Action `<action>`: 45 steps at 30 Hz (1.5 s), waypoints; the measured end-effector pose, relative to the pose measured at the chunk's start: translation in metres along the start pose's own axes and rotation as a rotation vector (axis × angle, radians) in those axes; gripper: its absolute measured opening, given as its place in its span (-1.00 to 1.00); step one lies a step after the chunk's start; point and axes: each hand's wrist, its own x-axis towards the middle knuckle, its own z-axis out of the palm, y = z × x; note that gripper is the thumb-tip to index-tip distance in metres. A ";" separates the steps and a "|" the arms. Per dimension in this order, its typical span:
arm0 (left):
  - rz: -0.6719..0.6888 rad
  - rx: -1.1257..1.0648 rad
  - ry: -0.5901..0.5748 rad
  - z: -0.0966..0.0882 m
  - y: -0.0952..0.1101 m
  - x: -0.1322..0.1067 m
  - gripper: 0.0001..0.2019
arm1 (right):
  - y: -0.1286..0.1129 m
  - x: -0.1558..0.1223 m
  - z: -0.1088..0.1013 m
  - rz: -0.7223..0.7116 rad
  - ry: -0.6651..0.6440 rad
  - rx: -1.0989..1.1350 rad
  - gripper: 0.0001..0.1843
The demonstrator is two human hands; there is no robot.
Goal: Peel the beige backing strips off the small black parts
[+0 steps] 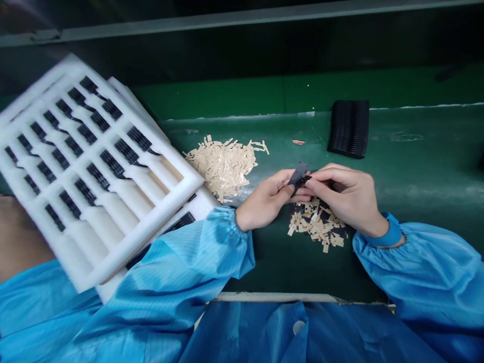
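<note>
A green workbench (427,166) runs across the view. At the left, a white foam tray (151,227) lies tilted over the person's blue left sleeve (189,257), its slots holding rows of black pieces. The right sleeve (412,262) matches it. Above the bench's center, the left hand (266,199) and right hand (342,199) meet in midair, both clenched in a fine pinch around a small black strip (298,177). The wrists turn inward and the fingers curl close. The strip looks thin, light and easily bent, best held by its edges. Tan scraps lie in two loose piles, a larger one (223,166) beyond the left hand and a smaller one (315,224) beneath the hands. A ridged black stack (350,128) sits farther off.
</note>
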 end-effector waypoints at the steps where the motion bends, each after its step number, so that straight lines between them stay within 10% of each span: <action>1: 0.008 -0.003 0.001 0.000 0.000 0.000 -0.74 | 0.000 0.000 0.000 -0.001 -0.001 0.001 -0.90; 36: -0.044 -0.090 0.016 0.002 0.000 0.000 -0.66 | 0.000 0.002 0.001 -0.043 -0.002 -0.043 -0.97; 45: -0.034 -0.096 0.069 0.006 -0.003 0.001 -0.73 | -0.004 -0.006 0.006 -0.271 0.039 -0.226 -0.91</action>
